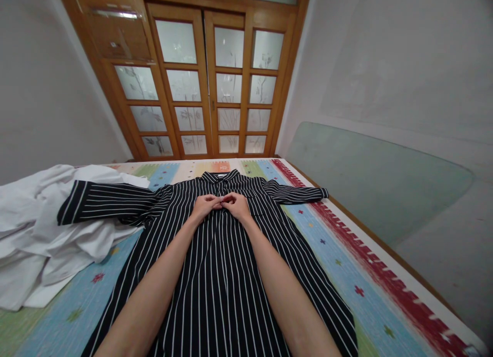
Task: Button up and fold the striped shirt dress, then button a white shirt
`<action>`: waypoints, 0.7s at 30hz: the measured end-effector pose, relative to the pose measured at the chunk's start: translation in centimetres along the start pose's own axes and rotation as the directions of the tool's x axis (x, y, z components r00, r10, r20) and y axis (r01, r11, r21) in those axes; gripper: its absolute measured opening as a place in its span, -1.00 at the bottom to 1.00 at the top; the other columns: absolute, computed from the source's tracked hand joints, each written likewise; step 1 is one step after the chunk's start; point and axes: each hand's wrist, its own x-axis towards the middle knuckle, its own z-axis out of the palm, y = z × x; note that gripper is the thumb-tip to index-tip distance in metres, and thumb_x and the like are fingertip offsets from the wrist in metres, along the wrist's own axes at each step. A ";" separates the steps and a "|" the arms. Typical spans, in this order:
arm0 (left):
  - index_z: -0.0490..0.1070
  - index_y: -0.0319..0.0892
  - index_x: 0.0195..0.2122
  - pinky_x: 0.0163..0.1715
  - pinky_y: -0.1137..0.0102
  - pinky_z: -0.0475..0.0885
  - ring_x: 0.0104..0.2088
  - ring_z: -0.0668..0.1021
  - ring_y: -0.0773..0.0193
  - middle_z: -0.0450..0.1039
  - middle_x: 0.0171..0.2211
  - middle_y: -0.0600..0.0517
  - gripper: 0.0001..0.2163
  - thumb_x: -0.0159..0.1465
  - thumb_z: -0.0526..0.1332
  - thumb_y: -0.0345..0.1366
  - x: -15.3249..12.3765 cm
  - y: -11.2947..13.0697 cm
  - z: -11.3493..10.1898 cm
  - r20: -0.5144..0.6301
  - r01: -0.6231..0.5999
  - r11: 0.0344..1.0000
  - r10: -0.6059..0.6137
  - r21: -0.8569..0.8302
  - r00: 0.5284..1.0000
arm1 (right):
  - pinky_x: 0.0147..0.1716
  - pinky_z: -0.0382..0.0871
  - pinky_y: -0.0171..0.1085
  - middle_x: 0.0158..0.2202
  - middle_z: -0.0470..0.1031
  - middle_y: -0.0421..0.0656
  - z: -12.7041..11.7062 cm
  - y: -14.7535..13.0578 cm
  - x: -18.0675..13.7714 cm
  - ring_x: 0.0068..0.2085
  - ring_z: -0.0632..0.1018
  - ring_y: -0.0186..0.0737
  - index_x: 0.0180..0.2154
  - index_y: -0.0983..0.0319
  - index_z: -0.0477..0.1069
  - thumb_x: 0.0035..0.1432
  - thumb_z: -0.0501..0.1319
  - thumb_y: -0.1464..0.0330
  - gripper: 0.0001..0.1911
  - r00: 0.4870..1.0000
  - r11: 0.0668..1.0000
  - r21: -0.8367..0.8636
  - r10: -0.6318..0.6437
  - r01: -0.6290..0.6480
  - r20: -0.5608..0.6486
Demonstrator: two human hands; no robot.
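Observation:
A black shirt with white stripes (221, 275) lies spread front side up, its collar (220, 176) at the far end and its sleeves stretched out to both sides. My left hand (206, 205) and my right hand (235, 204) meet at the front placket, a short way below the collar. Both hands have fingertips pinched together on the shirt's front edge. Whatever small part sits between the fingertips, perhaps a button, is hidden by the fingers.
Crumpled white cloth (50, 233) lies at the left, partly under the shirt's left-hand sleeve. A colourful patterned cover (339, 254) spreads beneath everything. Beyond stand wooden doors with glass panes (210, 90). A grey wall (404, 64) rises along the right side.

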 end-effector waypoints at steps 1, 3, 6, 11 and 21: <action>0.52 -0.29 -0.52 -0.33 0.43 0.55 -0.48 0.61 0.31 0.55 -0.55 0.01 -0.75 -0.10 0.49 -0.22 0.0 0.0 0.0 -0.004 -0.006 1.000 0.006 0.011 1.000 | -0.43 0.40 -0.30 -0.44 0.57 -0.17 0.0 0.0 0.0 -0.47 0.50 -0.27 -0.44 0.25 0.51 -0.12 0.29 0.39 -0.90 1.000 1.000 -0.010 -0.001 0.001 -0.002; 0.53 -0.28 -0.53 -0.34 0.43 0.54 -0.48 0.61 0.30 0.55 -0.55 0.01 -0.72 -0.14 0.50 -0.20 0.0 -0.1 0.0 -0.011 -0.032 0.999 0.032 0.044 0.999 | -0.42 0.41 -0.30 -0.45 0.57 -0.18 0.1 0.0 0.0 -0.47 0.51 -0.27 -0.45 0.24 0.50 -0.11 0.27 0.41 -0.92 1.000 1.000 -0.025 -0.001 0.000 -0.009; 0.52 -0.26 -0.53 -0.35 0.41 0.54 -0.48 0.61 0.28 0.56 -0.55 0.01 -0.72 -0.18 0.52 -0.21 0.0 -0.4 0.0 -0.011 -0.087 0.990 0.088 0.109 0.996 | -0.38 0.44 -0.31 -0.45 0.57 -0.19 0.2 0.2 0.1 -0.43 0.54 -0.27 -0.42 0.23 0.47 -0.11 0.19 0.49 -0.86 0.999 0.999 0.026 0.028 -0.028 -0.030; 0.52 -0.22 -0.55 -0.38 0.40 0.52 -0.48 0.61 0.24 0.56 -0.56 0.02 -0.82 -0.11 0.47 -0.27 0.0 -0.6 -0.1 -0.038 -0.128 0.967 0.140 0.222 0.989 | -0.36 0.49 -0.29 -0.44 0.56 -0.21 0.4 0.4 0.2 -0.42 0.56 -0.28 -0.41 0.21 0.44 -0.11 0.12 0.53 -0.80 0.998 0.994 0.087 0.067 -0.065 -0.012; 0.51 -0.19 -0.60 -0.42 0.46 0.47 -0.51 0.58 0.29 0.54 -0.59 0.05 -0.95 -0.06 0.36 -0.39 0.4 -1.2 -0.4 -0.064 -0.160 0.945 0.186 0.286 0.980 | -0.34 0.49 -0.28 -0.40 0.57 -0.19 0.4 0.7 0.2 -0.40 0.56 -0.26 -0.41 0.22 0.47 -0.11 0.15 0.52 -0.81 0.999 0.998 0.049 0.043 -0.042 -0.008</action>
